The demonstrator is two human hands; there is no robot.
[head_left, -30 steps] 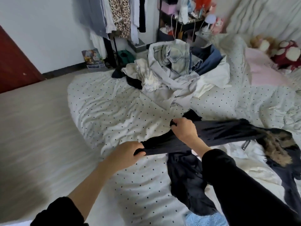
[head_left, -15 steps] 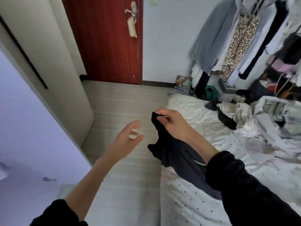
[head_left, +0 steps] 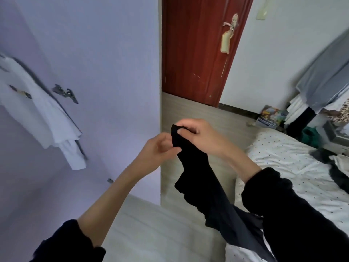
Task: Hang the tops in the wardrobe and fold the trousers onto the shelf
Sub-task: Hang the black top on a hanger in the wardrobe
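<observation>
A black garment (head_left: 205, 184) hangs in front of me, trailing down to the lower right towards the bed. My right hand (head_left: 200, 136) grips its top edge with curled fingers. My left hand (head_left: 160, 150) pinches the same edge just below and to the left. The lilac wardrobe door (head_left: 105, 72) stands open on the left, with a white top (head_left: 39, 114) hanging at its far left. What kind of garment the black one is cannot be told.
A red-brown door (head_left: 196, 53) is shut straight ahead. The polka-dot bed (head_left: 294, 167) lies to the right with more clothes at its far edge. A clothes rail with hanging garments (head_left: 324, 76) stands at the right. Wood floor runs between bed and wardrobe.
I have turned left from the bed to the wardrobe. My right hand carried the black garment along, and my left hand, open half a second ago, now pinches its top edge.
</observation>
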